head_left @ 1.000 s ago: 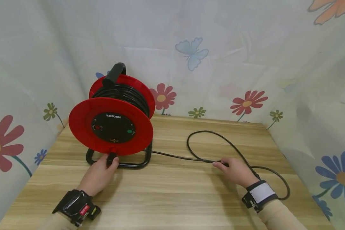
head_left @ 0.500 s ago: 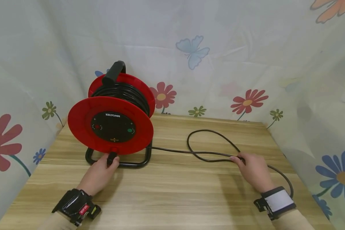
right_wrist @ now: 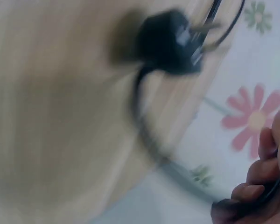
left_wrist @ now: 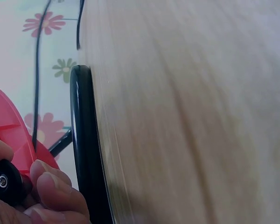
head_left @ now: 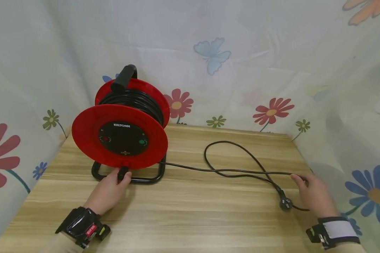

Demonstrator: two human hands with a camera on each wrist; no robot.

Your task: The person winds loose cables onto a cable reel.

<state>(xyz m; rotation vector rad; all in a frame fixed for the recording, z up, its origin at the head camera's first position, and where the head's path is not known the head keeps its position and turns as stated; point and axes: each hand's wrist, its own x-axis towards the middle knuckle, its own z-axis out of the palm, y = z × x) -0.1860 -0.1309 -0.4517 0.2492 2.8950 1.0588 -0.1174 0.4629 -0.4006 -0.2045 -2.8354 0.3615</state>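
A red cable reel [head_left: 85, 137] with black cable wound between its two discs stands on a black tube frame [head_left: 145, 180] at the left of the table. My left hand [head_left: 108, 191] grips the black crank knob [head_left: 122, 173] at the bottom of the front disc; the left wrist view shows fingers curled about the knob [left_wrist: 8, 179]. Far to the right, my right hand [head_left: 317, 194] holds the black cable [head_left: 190, 168], which runs taut from the reel. In the right wrist view the cable passes through its curled fingers. The plug [head_left: 285, 203] lies just left of that hand, pins showing.
A loose loop of cable [head_left: 228, 142] lies on the wooden table [head_left: 193, 218] toward the back right. A flowered curtain [head_left: 164, 42] surrounds the table at the back and sides. The reel's carry handle [head_left: 123, 78] rises above its discs.
My right hand has moved right along with the cable, drawing a longer straight stretch away from the reel. The plug has come into sight. My left hand keeps its grip on the knob.
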